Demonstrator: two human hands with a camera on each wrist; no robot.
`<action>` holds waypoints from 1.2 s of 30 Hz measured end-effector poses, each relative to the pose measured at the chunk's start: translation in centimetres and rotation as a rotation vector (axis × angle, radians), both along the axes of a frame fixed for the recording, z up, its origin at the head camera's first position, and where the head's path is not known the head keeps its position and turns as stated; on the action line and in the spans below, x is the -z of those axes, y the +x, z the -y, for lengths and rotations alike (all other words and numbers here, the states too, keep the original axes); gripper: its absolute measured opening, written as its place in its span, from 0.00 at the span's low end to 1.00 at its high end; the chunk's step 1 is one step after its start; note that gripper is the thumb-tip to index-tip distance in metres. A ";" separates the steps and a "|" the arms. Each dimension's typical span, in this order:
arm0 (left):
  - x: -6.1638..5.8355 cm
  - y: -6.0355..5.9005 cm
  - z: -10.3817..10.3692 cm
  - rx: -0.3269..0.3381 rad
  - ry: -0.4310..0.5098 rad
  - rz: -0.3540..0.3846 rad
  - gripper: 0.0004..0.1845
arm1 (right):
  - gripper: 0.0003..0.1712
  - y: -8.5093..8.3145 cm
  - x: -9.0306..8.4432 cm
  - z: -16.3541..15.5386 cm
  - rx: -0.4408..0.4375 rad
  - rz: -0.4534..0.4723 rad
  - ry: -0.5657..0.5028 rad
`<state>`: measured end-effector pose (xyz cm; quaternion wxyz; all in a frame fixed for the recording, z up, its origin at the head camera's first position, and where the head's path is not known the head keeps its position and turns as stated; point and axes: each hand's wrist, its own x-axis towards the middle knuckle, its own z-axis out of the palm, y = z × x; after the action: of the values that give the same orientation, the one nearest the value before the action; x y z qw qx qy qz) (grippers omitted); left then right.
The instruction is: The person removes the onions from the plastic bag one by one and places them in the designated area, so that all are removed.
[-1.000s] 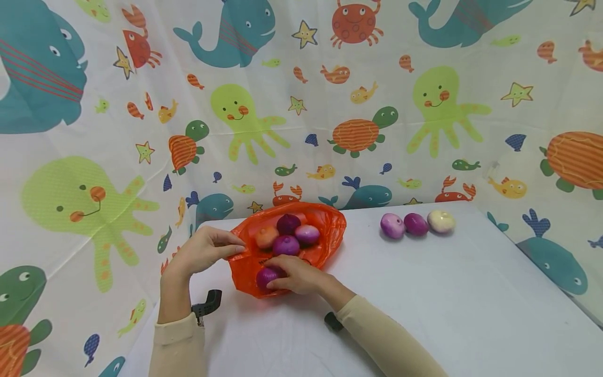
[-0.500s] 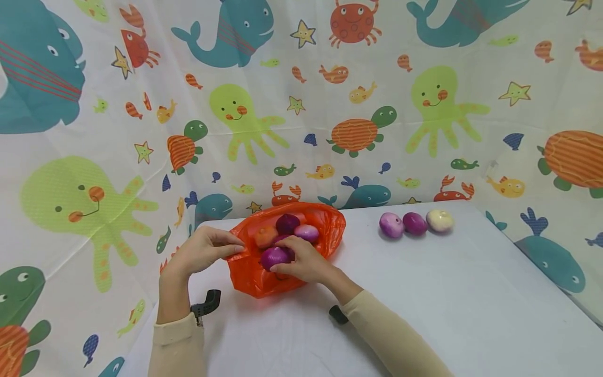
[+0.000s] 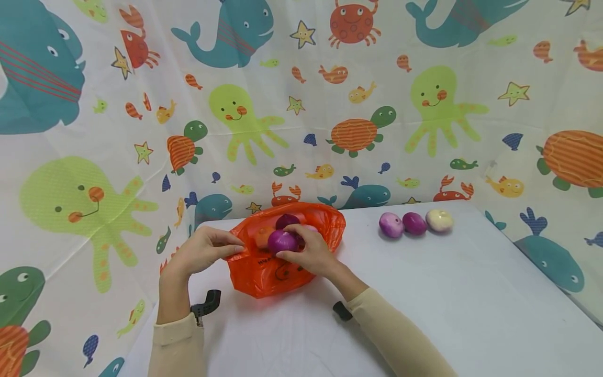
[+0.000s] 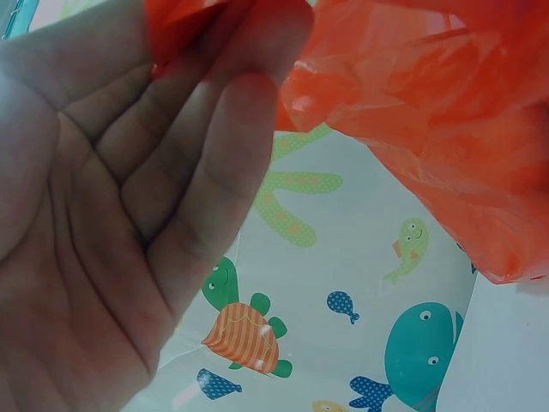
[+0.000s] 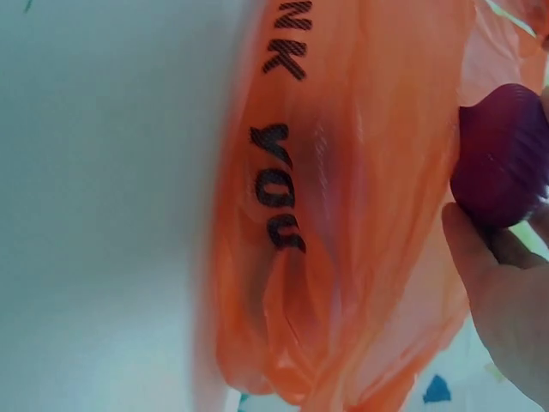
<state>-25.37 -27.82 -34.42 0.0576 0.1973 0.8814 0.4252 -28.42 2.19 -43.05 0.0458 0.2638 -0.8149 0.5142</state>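
Observation:
In the head view an orange plastic bag (image 3: 264,275) lies with its mouth toward me. My left hand (image 3: 212,250) pinches the bag's left edge; in the left wrist view the left hand (image 4: 129,197) has its fingertips at the orange plastic. My right hand (image 3: 313,251) grips a purple onion (image 3: 281,242) over the bag's mouth. The right wrist view shows this purple onion (image 5: 502,154) between the fingers and thumb, beside black lettering on the bag (image 5: 369,172). Inside the bag are an orange-brown onion (image 3: 265,237) and a dark purple onion (image 3: 286,221); others are partly hidden behind my right hand.
At the back of the white table (image 3: 424,303), right of the bag, a pale purple onion (image 3: 391,225), a purple onion (image 3: 414,223) and a white onion (image 3: 439,221) lie in a row. A curtain with sea animals (image 3: 306,104) hangs close behind the table.
My right hand has lifted the purple onion from the front of the bag, up and slightly right, over the other onions. Black print on the bag now shows. My left hand stays put.

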 end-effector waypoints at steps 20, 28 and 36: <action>0.0 0.0 0.1 0.003 -0.007 -0.006 0.10 | 0.33 -0.9 -1.3 -3.0 0.132 -0.115 -0.157; 0.0 0.0 0.2 0.004 -0.009 -0.011 0.10 | 0.33 -1.4 -1.6 -4.2 0.155 -0.165 -0.179; 0.1 -0.1 0.2 0.013 -0.020 -0.031 0.09 | 0.33 -1.9 -1.7 -5.9 0.172 -0.130 -0.169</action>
<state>-25.48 -27.97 -34.52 0.0487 0.2093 0.8850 0.4130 -30.31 8.13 -41.31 0.1647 0.2209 -0.7836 0.5568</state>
